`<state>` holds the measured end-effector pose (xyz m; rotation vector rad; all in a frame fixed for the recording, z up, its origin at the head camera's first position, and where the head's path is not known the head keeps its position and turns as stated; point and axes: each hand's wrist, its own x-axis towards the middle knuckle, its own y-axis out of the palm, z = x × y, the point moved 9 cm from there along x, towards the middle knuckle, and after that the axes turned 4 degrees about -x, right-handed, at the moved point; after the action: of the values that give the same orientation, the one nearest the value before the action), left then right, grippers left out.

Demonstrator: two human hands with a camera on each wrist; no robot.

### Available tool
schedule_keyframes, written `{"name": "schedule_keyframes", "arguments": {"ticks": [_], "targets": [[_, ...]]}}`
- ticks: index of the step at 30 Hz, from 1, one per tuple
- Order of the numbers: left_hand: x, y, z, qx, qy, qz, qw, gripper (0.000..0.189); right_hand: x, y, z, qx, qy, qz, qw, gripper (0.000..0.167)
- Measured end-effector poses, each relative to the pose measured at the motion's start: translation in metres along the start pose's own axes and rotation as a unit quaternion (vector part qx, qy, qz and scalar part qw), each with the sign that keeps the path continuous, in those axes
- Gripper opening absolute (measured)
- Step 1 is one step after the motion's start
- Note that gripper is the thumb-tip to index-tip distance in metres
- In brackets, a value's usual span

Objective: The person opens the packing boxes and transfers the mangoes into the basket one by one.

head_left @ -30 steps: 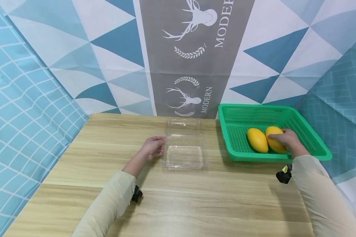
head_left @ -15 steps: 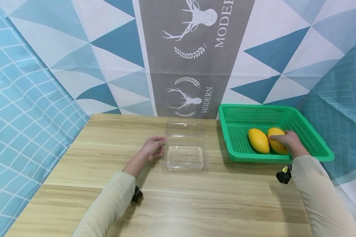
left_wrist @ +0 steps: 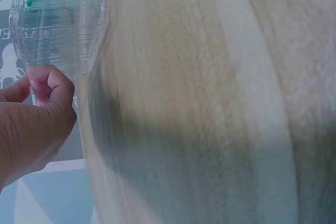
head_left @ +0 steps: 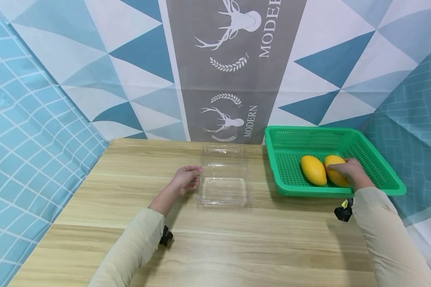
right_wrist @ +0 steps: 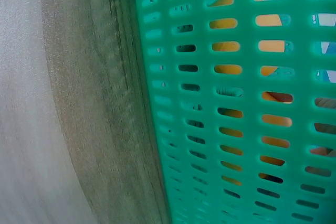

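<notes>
A clear plastic clamshell box (head_left: 224, 191) lies opened out on the table, its lid (head_left: 224, 155) toward the wall. My left hand (head_left: 185, 179) pinches the box's left edge between thumb and finger; the left wrist view shows the fingertips on the rim of the clear box (left_wrist: 60, 30). On the right, my right hand (head_left: 352, 172) reaches into a green basket (head_left: 283, 187) and grips the right-hand one of two yellow mangoes (head_left: 333, 165). The other mango (head_left: 314, 170) lies beside it. In the right wrist view the basket wall (right_wrist: 247, 82) mostly hides the hand and fruit.
The wood-grain table (head_left: 237, 239) runs up to a patterned wall cloth (head_left: 226, 79) at the back. Blue grid cloth (head_left: 28, 119) hangs along the left side, and teal cloth (head_left: 413, 119) stands close behind the basket's right end.
The green basket and its mangoes have shifted very slightly to the right. Both hands keep their holds, and the clear box stays in place.
</notes>
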<state>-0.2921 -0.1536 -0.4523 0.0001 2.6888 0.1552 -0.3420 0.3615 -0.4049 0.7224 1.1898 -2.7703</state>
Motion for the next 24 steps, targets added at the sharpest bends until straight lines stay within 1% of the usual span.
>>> {"name": "schedule_keyframes", "arguments": {"ticks": [8,12,24], "targets": [[-0.0015,-0.0008,0.0005,-0.003,-0.001,-0.004,1.0000,0.038,-0.0012,0.0017,0.0013,-0.013,0.006,0.000,0.9999,0.097],[-0.0023,-0.0011,0.0007,-0.005,-0.002,-0.004,1.0000,0.037,-0.0011,0.0021,0.0008,-0.018,0.007,-0.001,0.9998,0.094],[-0.0012,-0.0017,-0.0006,0.002,-0.001,0.003,1.0000,0.040,0.0024,0.0036,0.0001,-0.025,0.008,0.019,0.9995,0.094]]}}
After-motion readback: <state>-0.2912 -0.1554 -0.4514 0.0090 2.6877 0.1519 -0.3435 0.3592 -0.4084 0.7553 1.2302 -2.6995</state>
